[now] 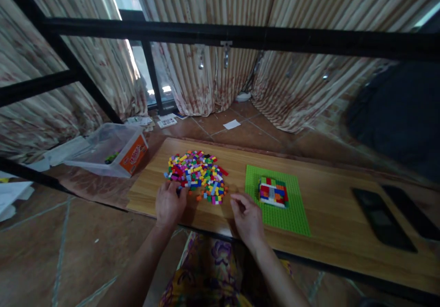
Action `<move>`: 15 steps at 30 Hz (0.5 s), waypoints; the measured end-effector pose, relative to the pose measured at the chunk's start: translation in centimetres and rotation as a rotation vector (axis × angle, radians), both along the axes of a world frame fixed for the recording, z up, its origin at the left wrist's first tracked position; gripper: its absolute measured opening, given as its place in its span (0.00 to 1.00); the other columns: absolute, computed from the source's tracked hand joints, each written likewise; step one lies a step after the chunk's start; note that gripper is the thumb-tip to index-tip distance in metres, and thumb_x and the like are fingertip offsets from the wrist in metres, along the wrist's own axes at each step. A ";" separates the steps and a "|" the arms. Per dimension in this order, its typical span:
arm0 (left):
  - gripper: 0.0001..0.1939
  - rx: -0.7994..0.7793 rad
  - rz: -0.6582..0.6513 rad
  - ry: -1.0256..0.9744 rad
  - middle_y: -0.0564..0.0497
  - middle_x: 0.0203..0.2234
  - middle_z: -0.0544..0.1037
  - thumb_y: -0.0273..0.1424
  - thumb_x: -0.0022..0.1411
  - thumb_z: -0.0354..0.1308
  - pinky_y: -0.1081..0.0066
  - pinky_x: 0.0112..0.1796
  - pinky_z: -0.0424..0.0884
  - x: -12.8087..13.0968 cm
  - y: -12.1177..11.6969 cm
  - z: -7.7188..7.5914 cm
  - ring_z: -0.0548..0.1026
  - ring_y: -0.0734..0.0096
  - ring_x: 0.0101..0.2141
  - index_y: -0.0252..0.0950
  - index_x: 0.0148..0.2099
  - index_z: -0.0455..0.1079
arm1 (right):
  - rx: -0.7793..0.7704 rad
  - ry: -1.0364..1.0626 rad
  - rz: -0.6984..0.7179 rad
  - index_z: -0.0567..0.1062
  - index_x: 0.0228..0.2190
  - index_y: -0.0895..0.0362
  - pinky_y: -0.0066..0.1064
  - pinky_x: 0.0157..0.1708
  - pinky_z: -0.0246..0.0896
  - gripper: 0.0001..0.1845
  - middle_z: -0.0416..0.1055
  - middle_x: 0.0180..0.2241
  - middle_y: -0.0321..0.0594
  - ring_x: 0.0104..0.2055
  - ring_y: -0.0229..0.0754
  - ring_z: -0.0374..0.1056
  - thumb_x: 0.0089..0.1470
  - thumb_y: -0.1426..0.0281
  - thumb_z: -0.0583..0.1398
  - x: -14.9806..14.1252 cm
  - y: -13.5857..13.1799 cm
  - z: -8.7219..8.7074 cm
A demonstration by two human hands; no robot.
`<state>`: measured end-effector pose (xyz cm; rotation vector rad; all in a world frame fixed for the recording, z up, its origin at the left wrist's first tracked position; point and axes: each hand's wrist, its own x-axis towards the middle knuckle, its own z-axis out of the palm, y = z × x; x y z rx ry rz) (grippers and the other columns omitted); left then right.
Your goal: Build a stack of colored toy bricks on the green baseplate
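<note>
A heap of small multicoloured building bricks [197,174] lies on the wooden board. My left hand [170,204] is at the near left edge of this heap, its fingers curled, with a dark blue brick [178,190] showing between thumb and fingers. To the right of the heap, my right hand [248,217] hovers low over the board with thumb and index finger pinched; anything between the tips is too small to make out. Beside it lies a green studded baseplate [295,213]. A low block built of red, white, blue and yellow bricks [272,191] sits on the plate.
A clear plastic box [103,160] with an orange label stands left of the wooden board [330,206]. Two dark flat phone-like objects [383,220] lie at the right. A black metal frame bar [240,36] crosses ahead, with curtains [213,78] behind it.
</note>
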<state>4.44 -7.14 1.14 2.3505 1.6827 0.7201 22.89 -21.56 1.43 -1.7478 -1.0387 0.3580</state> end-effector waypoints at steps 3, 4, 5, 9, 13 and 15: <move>0.12 -0.036 0.005 -0.031 0.43 0.38 0.76 0.36 0.61 0.52 0.61 0.44 0.70 0.0 -0.1 0.6 0.73 0.56 0.42 0.36 0.41 0.72 | 0.018 0.013 -0.009 0.78 0.37 0.55 0.36 0.45 0.65 0.12 0.76 0.39 0.44 0.42 0.44 0.71 0.58 0.66 0.55 0.1 -0.4 0.2; 0.12 -0.047 0.000 -0.063 0.43 0.39 0.76 0.36 0.62 0.52 0.62 0.44 0.70 0.0 -0.3 0.9 0.74 0.57 0.42 0.36 0.42 0.72 | 0.024 0.021 -0.011 0.78 0.36 0.55 0.36 0.45 0.65 0.12 0.76 0.39 0.44 0.42 0.44 0.71 0.58 0.66 0.56 0.1 -0.6 0.2; 0.12 -0.059 -0.016 -0.111 0.44 0.39 0.76 0.36 0.62 0.52 0.63 0.44 0.70 0.2 -0.7 1.4 0.74 0.58 0.42 0.37 0.42 0.72 | 0.029 0.032 -0.014 0.78 0.36 0.55 0.36 0.44 0.65 0.12 0.76 0.39 0.44 0.42 0.44 0.71 0.58 0.65 0.56 0.1 -0.8 0.3; 0.11 -0.209 -0.178 -0.406 0.48 0.38 0.78 0.35 0.61 0.54 0.68 0.40 0.71 1.4 -2.9 3.0 0.76 0.66 0.38 0.38 0.44 0.72 | 0.033 0.088 -0.032 0.79 0.36 0.55 0.36 0.41 0.65 0.12 0.75 0.37 0.43 0.40 0.44 0.71 0.57 0.64 0.57 0.1 -1.3 0.7; 0.12 -0.438 -0.264 -0.763 0.48 0.37 0.78 0.34 0.59 0.59 0.69 0.42 0.72 3.4 -5.4 3.9 0.76 0.68 0.38 0.36 0.44 0.72 | 0.066 0.153 0.009 0.78 0.39 0.54 0.35 0.41 0.65 0.11 0.75 0.39 0.42 0.42 0.43 0.71 0.58 0.64 0.58 -0.4 -1.6 1.8; 0.14 -0.550 -0.291 -0.915 0.48 0.38 0.78 0.34 0.57 0.62 0.69 0.43 0.72 4.2 -6.3 4.3 0.76 0.68 0.39 0.36 0.45 0.71 | 0.083 0.169 0.054 0.77 0.40 0.53 0.34 0.42 0.65 0.11 0.75 0.40 0.41 0.43 0.42 0.71 0.58 0.65 0.58 -0.6 -1.8 2.5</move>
